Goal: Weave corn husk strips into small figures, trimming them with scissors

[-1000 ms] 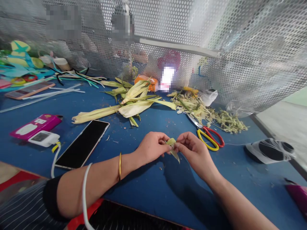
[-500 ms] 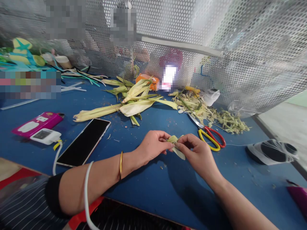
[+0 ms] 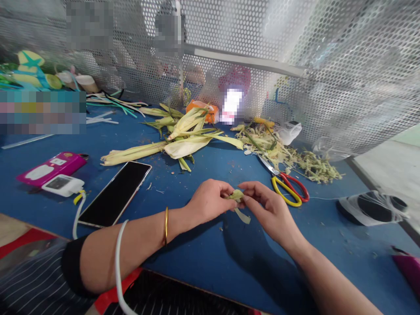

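Note:
Between my hands is a small pale green piece of corn husk [image 3: 236, 195], with a strip of it hanging below the fingers. My left hand [image 3: 210, 199] pinches the piece from the left, thumb against fingers. From the right, my right hand [image 3: 267, 208] grips its other side with thumb and fingertips. Scissors [image 3: 287, 188] with one red and one yellow handle lie just beyond my right hand, blades pointing away. Farther back rests a heap of corn husks [image 3: 190, 135], pale green and cream.
A dark-screened phone [image 3: 116, 192], a magenta case [image 3: 52, 168] and a white device [image 3: 62, 185] with a cable lie left. Right are husk scraps [image 3: 269, 146] and a dark thread spool [image 3: 372, 208]. A perforated metal screen [image 3: 246, 48] stands behind the blue table [image 3: 203, 267].
My fingers have shifted slightly on the husk piece, the right fingers lifting and spreading a little. The hanging strip now looks narrower and sits slightly left and lower.

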The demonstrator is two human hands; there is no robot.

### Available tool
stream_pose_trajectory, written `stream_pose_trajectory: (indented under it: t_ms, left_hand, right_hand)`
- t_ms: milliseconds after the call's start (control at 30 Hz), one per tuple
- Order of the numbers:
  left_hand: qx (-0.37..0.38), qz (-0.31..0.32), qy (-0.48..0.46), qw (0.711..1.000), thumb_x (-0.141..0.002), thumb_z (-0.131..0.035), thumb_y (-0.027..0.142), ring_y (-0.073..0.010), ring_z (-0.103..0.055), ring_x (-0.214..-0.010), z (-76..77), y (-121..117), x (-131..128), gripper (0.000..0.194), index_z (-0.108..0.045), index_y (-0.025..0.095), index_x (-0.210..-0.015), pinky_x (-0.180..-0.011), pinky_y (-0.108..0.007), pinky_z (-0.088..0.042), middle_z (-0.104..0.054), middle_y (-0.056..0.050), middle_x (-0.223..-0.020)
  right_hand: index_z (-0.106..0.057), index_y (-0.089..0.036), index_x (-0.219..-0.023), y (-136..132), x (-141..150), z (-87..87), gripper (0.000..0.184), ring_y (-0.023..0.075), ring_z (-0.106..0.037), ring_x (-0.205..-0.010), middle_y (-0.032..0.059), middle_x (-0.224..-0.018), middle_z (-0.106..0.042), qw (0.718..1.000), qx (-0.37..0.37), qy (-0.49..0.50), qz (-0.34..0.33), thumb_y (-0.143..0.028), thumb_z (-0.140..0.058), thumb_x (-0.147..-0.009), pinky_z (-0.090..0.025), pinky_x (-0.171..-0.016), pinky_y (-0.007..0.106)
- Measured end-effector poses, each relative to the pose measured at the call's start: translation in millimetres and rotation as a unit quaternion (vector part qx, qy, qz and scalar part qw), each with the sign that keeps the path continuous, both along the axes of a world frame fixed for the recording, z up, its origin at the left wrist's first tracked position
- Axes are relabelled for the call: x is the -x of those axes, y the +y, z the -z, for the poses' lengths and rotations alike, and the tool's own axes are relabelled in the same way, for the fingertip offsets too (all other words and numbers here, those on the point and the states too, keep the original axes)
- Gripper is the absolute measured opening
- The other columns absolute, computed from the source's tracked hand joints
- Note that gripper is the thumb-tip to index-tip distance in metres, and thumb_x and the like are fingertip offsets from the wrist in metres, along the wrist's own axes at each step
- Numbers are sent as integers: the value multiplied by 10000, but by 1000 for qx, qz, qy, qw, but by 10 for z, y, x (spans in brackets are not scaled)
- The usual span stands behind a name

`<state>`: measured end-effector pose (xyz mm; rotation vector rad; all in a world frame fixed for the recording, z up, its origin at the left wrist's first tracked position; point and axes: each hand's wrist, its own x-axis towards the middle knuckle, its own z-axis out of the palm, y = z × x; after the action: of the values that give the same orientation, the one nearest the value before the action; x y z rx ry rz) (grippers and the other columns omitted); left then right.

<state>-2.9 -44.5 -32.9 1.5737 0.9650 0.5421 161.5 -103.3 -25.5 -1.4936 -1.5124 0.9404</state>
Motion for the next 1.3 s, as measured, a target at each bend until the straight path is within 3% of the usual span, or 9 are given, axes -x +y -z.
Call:
stream_pose_trajectory:
  t_ms: [167,400,500,600,733,833,1000,1167,1300]
  left_hand:
    - [-82,40,69,993,-726,-646,281,-125,-527,-557,-5,-22,18,146,-751,182,-701,-491,-215,-317,-653,1,-598]
    - [-109,72,105,986,-683,-652,217,-89,-383,-478,-13,-20,28,137,-661,174,-553,-462,-230,-230,-477,44,-463]
    - [-63,76,82,992,-687,-635,193,-91,-418,-476,-11,-11,26,122,-676,172,-574,-460,-221,-260,-515,34,-478]
    - [38,57,18,998,-703,-635,190,-104,-503,-510,-28,-6,9,97,-721,163,-669,-491,-216,-350,-616,4,-561]
    - [141,-39,-75,986,-698,-679,186,-81,-493,-501,-70,13,-19,63,-725,144,-702,-522,-214,-397,-641,-8,-595]
    - [179,-85,-112,974,-696,-700,196,-64,-472,-491,-89,30,-30,67,-725,134,-706,-528,-210,-390,-628,-1,-586]
    - [190,-85,-129,970,-684,-713,188,-60,-474,-502,-99,22,-33,62,-713,126,-682,-531,-207,-375,-615,5,-579]
    - [161,-46,-101,981,-695,-717,224,-60,-469,-503,-81,0,-15,94,-714,131,-681,-527,-209,-371,-620,8,-588]
    - [142,5,-78,987,-697,-700,212,-82,-512,-538,-48,-1,-7,79,-723,136,-693,-545,-217,-401,-639,-3,-602]
  right_hand:
    - [-621,-217,-755,-10,17,-13,189,152,-558,-587,-7,-622,-609,999,16,-29,17,-378,-585,-846,-421,-558,272]
    - [-596,-205,-678,6,9,10,179,123,-438,-556,-26,-591,-509,998,3,-67,20,-325,-592,-810,-343,-514,254]
    - [-591,-195,-689,32,10,18,225,116,-426,-532,-30,-573,-506,999,39,-13,18,-382,-593,-814,-336,-487,246]
    - [-609,-188,-800,47,-2,8,229,127,-492,-572,-6,-664,-576,998,7,27,53,-416,-605,-821,-404,-528,256]
    - [-600,-199,-866,24,-28,-36,180,139,-526,-623,9,-718,-601,988,-92,-58,114,-373,-628,-833,-433,-566,258]
    - [-592,-200,-839,5,-30,-45,162,136,-533,-612,6,-715,-614,985,-102,-107,93,-348,-653,-813,-429,-558,252]
    - [-610,-206,-770,5,-15,5,95,125,-524,-598,-10,-687,-611,982,-105,-145,52,-270,-599,-839,-423,-566,244]
    - [-619,-205,-734,-5,3,22,120,128,-534,-593,-3,-671,-623,980,-127,-145,57,-242,-577,-839,-425,-558,243]
    - [-607,-198,-934,-20,-18,-16,140,138,-582,-592,-8,-686,-637,988,-87,-116,56,-282,-603,-822,-447,-555,250]
